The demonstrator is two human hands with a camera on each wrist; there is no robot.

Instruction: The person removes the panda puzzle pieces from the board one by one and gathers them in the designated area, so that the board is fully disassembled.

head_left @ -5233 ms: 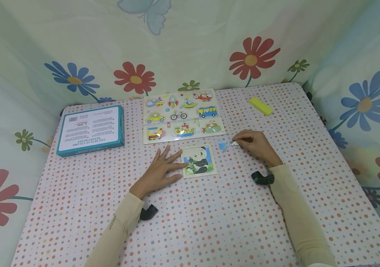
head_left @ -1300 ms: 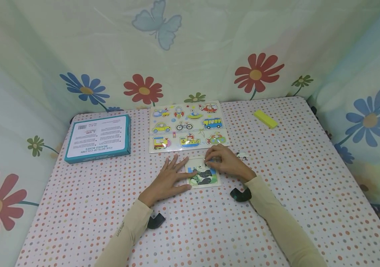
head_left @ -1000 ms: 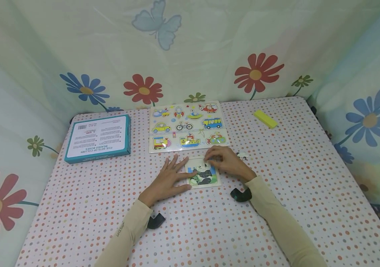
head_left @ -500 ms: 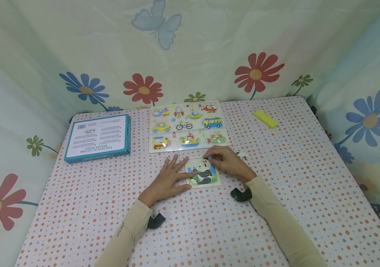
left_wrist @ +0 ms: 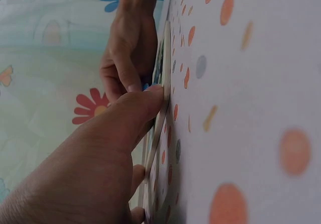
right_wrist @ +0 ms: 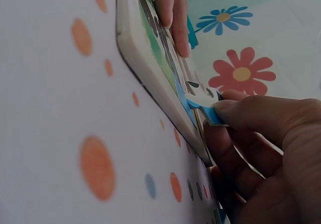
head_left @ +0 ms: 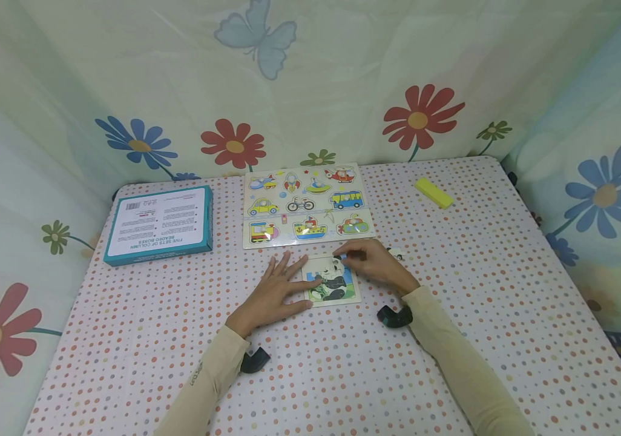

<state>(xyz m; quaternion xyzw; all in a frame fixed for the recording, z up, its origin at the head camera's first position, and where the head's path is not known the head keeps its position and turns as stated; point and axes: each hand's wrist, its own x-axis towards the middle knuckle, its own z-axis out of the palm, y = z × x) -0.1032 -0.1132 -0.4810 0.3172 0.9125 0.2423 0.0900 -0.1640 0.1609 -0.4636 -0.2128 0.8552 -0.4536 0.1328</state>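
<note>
A small panda jigsaw puzzle (head_left: 335, 289) lies in its pale wooden frame on the table. My left hand (head_left: 272, 297) spreads its straight fingers at the left side of the frame, index finger reaching over the picture. In the left wrist view, the left thumb (left_wrist: 143, 102) touches the frame's edge. Between thumb and fingers my right hand (head_left: 371, 261) pinches a puzzle piece (right_wrist: 205, 103) showing part of the panda's head and some blue. That piece is tilted over the puzzle's upper right corner. Another loose puzzle piece (head_left: 396, 253) lies partly hidden behind the right hand.
Behind the panda puzzle lies a larger vehicle puzzle board (head_left: 308, 206). A teal-edged box (head_left: 159, 224) is at the back left, and a yellow block (head_left: 433, 193) at the back right. A flowered curtain (head_left: 343, 72) borders the dotted table.
My right hand has moved left from the loose pieces to the panda puzzle and carries a piece there. Over the last second that piece shifts slightly in its fingers. The left hand stays put.
</note>
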